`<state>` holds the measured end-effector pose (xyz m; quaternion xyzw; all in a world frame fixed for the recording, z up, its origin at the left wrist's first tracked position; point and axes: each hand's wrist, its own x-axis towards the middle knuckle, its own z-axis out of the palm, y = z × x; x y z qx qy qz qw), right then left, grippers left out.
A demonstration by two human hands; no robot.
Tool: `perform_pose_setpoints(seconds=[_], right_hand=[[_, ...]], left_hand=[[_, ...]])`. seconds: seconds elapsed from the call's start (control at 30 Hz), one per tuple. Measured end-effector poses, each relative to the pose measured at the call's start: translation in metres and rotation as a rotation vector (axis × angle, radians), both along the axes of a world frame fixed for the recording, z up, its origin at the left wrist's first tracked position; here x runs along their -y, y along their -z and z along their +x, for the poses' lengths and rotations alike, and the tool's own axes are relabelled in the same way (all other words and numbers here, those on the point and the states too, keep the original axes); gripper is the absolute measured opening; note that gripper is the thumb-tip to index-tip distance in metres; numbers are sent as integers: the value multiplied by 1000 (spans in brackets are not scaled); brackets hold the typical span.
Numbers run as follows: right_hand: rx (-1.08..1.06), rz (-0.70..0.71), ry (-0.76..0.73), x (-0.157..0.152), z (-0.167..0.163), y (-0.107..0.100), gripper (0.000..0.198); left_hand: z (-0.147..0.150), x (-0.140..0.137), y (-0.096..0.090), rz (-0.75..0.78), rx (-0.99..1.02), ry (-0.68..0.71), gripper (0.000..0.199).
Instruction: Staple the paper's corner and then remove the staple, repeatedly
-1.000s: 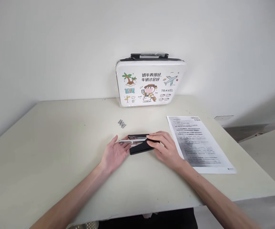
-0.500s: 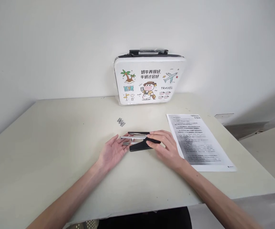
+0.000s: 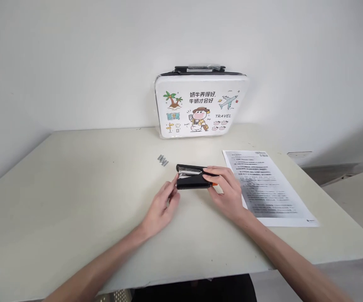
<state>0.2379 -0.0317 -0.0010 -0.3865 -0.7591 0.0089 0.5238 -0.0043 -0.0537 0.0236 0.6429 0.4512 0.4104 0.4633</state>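
Note:
A black stapler (image 3: 194,183), with an orange bit at its rear, is held above the table with its jaws apart and metal parts showing between them. My right hand (image 3: 227,193) grips its rear end between thumb and fingers. At its front end, the index fingertip of my left hand (image 3: 162,207) touches the stapler. The other left fingers are curled in; whatever they hold is hidden. Several short strips of staples (image 3: 163,160) lie on the table just beyond, to the left of the stapler.
A printed sheet of paper (image 3: 269,188) lies right of my right hand. Against the wall stands a white case (image 3: 202,105) with cartoon pictures and a black handle. The pale table (image 3: 83,188) has its front edge close to me.
The stapler has turned and risen slightly, and its long metal strip no longer sticks out at the front. My left hand has gone from open palm-up to curled, its fingertip at the stapler.

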Motion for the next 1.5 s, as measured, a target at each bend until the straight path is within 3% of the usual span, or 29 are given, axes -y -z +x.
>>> perform_pose_setpoints(seconds=[0.13,0.27,0.4,0.53,0.67,0.87,0.97,1.1,1.27,1.5], right_hand=[[-31,-59,50,2,0,-5,28],[-67,-265,169,-9,-4,-12,20],[-73,-449,207,-43,-20,-10,25],[-77,-567,249,-86,-49,0,25],[-97,-627,284,-119,-81,7,27],[-101,-637,191,-142,-105,11,25],[-92,-491,143,-127,-101,5,31],[-45,-245,-4,-72,-91,-12,29],[240,-251,-156,-9,-85,-20,23],[304,-254,-130,13,-71,-13,10]], left_hand=[[1,2,0,-101,99,-45,47],[0,1,2,-299,370,-50,26],[-2,-3,5,-528,662,7,21],[-7,-10,9,-703,876,-30,18],[-11,-15,10,-748,977,-107,16],[-14,-16,5,-764,1043,-111,17],[-16,-17,3,-750,1081,-106,23],[-17,-20,4,-751,1129,-95,34],[-16,-21,3,-750,1068,-44,41],[-3,-11,-5,-752,972,136,42]])
